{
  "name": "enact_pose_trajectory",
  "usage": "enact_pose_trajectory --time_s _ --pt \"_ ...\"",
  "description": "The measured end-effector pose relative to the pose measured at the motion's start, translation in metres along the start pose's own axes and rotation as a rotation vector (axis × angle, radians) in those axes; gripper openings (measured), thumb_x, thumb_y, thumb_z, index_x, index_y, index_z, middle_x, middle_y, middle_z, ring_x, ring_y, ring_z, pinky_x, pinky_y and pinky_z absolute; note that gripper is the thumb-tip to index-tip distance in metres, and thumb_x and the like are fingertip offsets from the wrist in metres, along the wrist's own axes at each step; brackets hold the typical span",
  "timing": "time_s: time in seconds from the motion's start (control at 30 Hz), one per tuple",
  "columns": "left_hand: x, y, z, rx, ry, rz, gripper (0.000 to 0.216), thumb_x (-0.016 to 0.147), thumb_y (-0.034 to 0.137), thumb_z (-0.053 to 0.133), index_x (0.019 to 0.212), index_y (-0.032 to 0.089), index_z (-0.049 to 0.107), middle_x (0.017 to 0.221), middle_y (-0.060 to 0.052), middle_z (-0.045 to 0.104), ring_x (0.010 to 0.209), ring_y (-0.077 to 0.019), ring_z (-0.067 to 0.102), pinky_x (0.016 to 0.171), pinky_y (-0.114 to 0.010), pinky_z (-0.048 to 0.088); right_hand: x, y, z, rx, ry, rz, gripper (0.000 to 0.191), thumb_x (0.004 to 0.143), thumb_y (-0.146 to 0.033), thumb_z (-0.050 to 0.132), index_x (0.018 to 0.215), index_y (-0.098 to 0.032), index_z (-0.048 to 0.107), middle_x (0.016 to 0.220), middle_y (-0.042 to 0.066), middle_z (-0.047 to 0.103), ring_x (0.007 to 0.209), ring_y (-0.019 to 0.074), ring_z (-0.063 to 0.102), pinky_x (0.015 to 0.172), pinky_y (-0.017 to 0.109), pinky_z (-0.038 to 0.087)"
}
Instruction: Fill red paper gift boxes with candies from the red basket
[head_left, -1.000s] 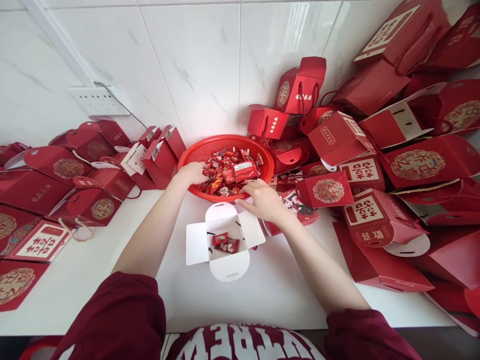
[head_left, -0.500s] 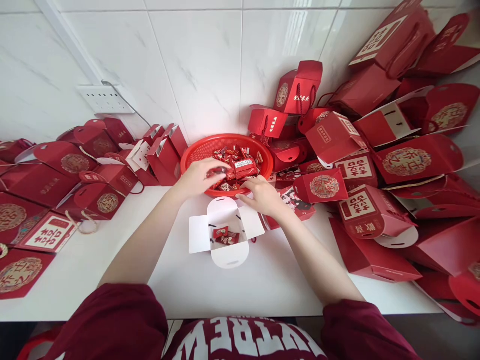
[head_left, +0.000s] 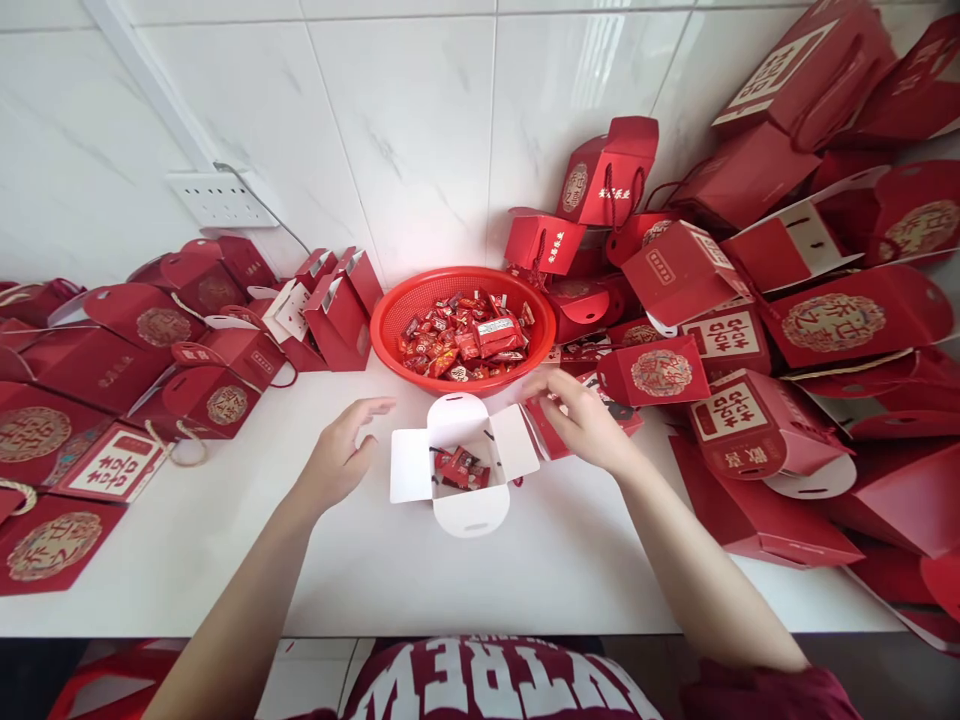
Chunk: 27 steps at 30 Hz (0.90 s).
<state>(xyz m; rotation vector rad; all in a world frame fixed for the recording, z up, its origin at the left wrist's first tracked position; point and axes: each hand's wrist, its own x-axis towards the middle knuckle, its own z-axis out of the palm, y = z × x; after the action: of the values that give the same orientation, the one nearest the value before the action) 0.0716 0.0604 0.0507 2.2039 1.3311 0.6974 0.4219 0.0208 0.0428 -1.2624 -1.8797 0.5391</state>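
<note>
An open gift box (head_left: 463,468) with white flaps stands on the white counter (head_left: 420,570) in front of me, with a few red-wrapped candies (head_left: 459,467) inside. Behind it sits a round red basket (head_left: 390,310) full of wrapped candies (head_left: 465,337). My left hand (head_left: 341,457) hovers just left of the box, fingers spread and empty. My right hand (head_left: 577,418) hovers just right of the box, near its right flap, fingers apart and holding nothing.
Red gift boxes (head_left: 739,420) are piled high on the right against the tiled wall. More red boxes and flat red bags (head_left: 172,350) crowd the left side. A white wall socket (head_left: 217,198) is mounted at the upper left.
Both hands have pulled back out of the red basket and now hover on either side of the open box. More candy lies in the box than before.
</note>
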Motion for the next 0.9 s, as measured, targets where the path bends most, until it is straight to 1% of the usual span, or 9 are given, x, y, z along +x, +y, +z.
enact_pose_trajectory --time_s 0.13,0.27,0.37,0.43,0.53,0.6,0.7,0.8,0.9 --pt "-0.004 -0.020 0.028 -0.306 -0.166 -0.101 0.044 0.088 0.031 0.048 0.131 0.034 0.054 0.139 -0.002 0.057 0.130 -0.0261 0.053 0.109 -0.041 0.046 -0.026 0.010 0.012 0.084 -0.132 0.066 0.025 0.083 -0.008 0.045 0.101 -0.021 0.057 0.102 0.006 0.065 0.089 0.0204 0.063 0.079 0.034 0.052" --pt "-0.008 -0.009 0.063 -0.704 -0.156 -0.095 0.055 0.093 0.046 0.050 0.143 0.023 0.044 0.147 -0.011 0.049 0.133 -0.0323 0.048 0.105 -0.043 0.046 -0.035 0.000 0.024 0.196 -0.336 -0.126 0.061 0.082 -0.016 0.064 0.138 -0.023 0.042 0.152 0.014 0.037 0.139 0.0281 0.038 0.111 0.046 0.037" --pt "-0.014 0.007 0.082 -0.856 -0.166 -0.086 0.065 0.089 0.044 0.062 0.146 0.021 0.039 0.145 -0.012 0.050 0.132 -0.0333 0.048 0.105 -0.042 0.045 -0.037 -0.010 0.042 0.238 -0.415 -0.181 0.090 0.076 -0.036 0.080 0.150 -0.026 0.031 0.162 0.013 0.017 0.150 0.0313 0.016 0.119 0.050 0.023" --pt "-0.018 0.017 0.091 -0.909 -0.147 -0.128 0.066 0.088 0.039 0.065 0.147 0.023 0.038 0.143 -0.011 0.052 0.130 -0.0309 0.050 0.105 -0.041 0.046 -0.038 -0.013 0.057 0.258 -0.352 -0.178 0.078 0.074 -0.041 0.082 0.141 -0.025 0.045 0.162 0.013 0.018 0.150 0.0326 0.015 0.119 0.050 0.024" --pt "-0.023 0.023 0.098 -0.937 -0.061 -0.199 0.062 0.091 0.035 0.062 0.146 0.025 0.035 0.137 -0.009 0.057 0.122 -0.0266 0.056 0.102 -0.038 0.048 -0.040 -0.015 0.079 0.312 -0.199 -0.133 0.025 0.088 -0.038 0.069 0.107 -0.023 0.065 0.155 0.010 0.035 0.147 0.0308 0.025 0.118 0.050 0.027" --pt "-0.023 0.021 0.100 -0.909 -0.018 -0.177 0.056 0.092 0.033 0.060 0.144 0.026 0.038 0.135 -0.009 0.057 0.118 -0.0256 0.058 0.099 -0.038 0.050 -0.040 -0.018 0.091 0.370 -0.112 -0.052 0.016 0.095 -0.036 0.059 0.105 -0.024 0.063 0.147 0.009 0.045 0.143 0.0277 0.033 0.117 0.049 0.030" --pt "-0.020 0.015 0.096 -0.739 0.040 -0.011 0.040 0.095 0.030 0.052 0.134 0.024 0.053 0.138 -0.010 0.055 0.125 -0.0262 0.054 0.104 -0.040 0.046 -0.039 -0.023 0.105 0.501 0.013 0.095 0.034 0.098 -0.036 0.054 0.129 -0.026 0.049 0.148 0.011 0.042 0.138 0.0247 0.041 0.115 0.047 0.036" --pt "-0.021 0.017 0.087 -0.383 0.107 0.224 0.039 0.099 0.028 0.036 0.129 0.023 0.062 0.142 -0.009 0.054 0.135 -0.0266 0.046 0.113 -0.045 0.037 -0.040 -0.026 0.117 0.567 0.123 0.179 0.052 0.098 -0.037 0.052 0.145 -0.027 0.032 0.158 0.011 0.027 0.143 0.0239 0.035 0.116 0.047 0.035" --pt "-0.030 0.037 0.079 0.095 0.068 0.348 0.048 0.098 0.040 0.041 0.139 0.019 0.054 0.149 -0.011 0.048 0.142 -0.0310 0.038 0.117 -0.050 0.028 -0.041 -0.029 0.121 0.532 0.127 0.178 0.057 0.100 -0.038 0.048 0.152 -0.028 0.026 0.160 0.009 0.026 0.147 0.0236 0.026 0.121 0.049 0.026"
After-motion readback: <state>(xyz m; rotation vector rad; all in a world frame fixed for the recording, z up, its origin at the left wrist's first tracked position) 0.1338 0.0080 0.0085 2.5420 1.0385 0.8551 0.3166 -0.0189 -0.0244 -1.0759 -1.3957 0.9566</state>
